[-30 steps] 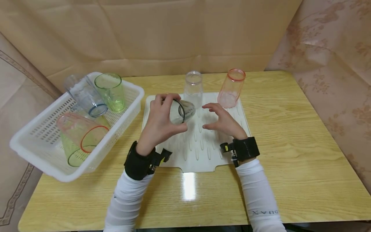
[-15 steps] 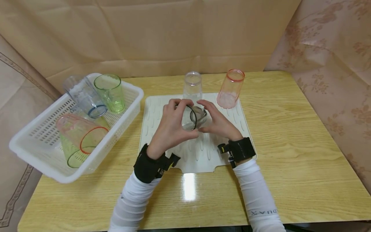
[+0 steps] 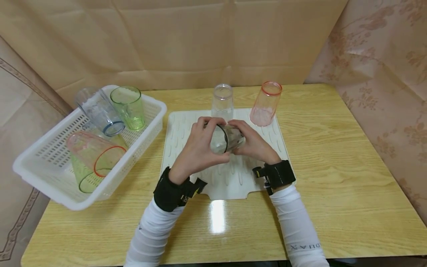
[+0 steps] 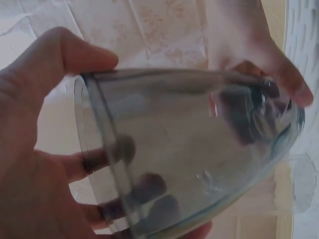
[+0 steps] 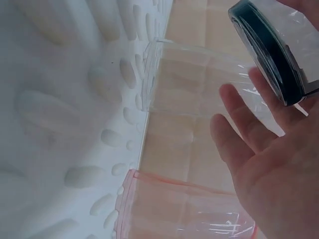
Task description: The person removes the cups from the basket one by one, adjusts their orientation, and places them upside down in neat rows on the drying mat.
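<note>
Between my two hands a grey see-through tumbler (image 3: 218,142) lies tipped on its side above a white ridged mat (image 3: 221,187). My left hand (image 3: 199,146) grips it near the dark rim; in the left wrist view, thumb and fingers span the mouth of the tumbler (image 4: 184,134). At the other end, my right hand (image 3: 252,142) holds the narrower base, its thumb across the bottom edge in the left wrist view. The right wrist view has the thick dark base of the tumbler (image 5: 269,52) against the fingers. Behind stand a clear tumbler (image 3: 222,102) and a pink-rimmed tumbler (image 3: 265,104), both upside down.
A white perforated basket (image 3: 133,163) stands at the left of the wooden table (image 3: 340,178). Inside are a blue-tinted tumbler (image 3: 100,113), an upright green tumbler (image 3: 128,107), a red-rimmed tumbler (image 3: 90,148) and more green ones. A beige curtain (image 3: 186,40) hangs behind.
The left hand has carried the grey tumbler rightward. My right hand, apart from it a second ago, has closed round its base. The basket and standing tumblers have stayed put.
</note>
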### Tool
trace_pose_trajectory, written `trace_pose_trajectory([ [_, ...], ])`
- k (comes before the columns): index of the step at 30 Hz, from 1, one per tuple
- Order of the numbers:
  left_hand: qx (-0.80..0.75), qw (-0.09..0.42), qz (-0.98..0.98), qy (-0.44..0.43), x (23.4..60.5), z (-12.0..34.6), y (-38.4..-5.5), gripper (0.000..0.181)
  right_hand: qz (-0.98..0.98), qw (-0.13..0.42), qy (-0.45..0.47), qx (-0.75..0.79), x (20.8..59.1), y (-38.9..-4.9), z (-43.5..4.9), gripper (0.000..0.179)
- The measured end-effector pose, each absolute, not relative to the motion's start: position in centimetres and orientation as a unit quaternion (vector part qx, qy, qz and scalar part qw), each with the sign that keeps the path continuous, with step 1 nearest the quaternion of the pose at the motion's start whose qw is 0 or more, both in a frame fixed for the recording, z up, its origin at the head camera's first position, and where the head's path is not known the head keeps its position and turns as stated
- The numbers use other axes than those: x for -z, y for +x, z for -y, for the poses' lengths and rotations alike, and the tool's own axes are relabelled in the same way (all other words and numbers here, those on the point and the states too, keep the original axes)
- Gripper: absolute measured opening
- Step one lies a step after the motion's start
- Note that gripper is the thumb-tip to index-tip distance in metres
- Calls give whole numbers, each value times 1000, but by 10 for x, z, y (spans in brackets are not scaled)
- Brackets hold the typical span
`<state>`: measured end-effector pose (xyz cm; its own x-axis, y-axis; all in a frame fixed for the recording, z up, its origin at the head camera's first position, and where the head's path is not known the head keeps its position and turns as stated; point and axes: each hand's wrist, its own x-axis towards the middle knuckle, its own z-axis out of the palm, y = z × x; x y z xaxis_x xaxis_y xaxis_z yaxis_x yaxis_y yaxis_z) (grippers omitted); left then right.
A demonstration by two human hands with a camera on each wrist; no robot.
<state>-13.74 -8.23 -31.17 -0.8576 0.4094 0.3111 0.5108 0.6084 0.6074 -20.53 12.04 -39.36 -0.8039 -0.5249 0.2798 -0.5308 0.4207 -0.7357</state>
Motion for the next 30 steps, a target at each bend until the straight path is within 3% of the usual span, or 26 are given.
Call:
trace_pose_trajectory([
  [9,318,60,909,-264,310,96,-136,65,865,-5,304,-399,389,-200,-122,76],
  [23,92,153,949,-259,314,84,-123,87,893,0,291,-344,389,-197,-120,72],
  [30,26,155,958,-238,316,80,-124,90,897,-5,289,-335,390,-197,-119,71],
])
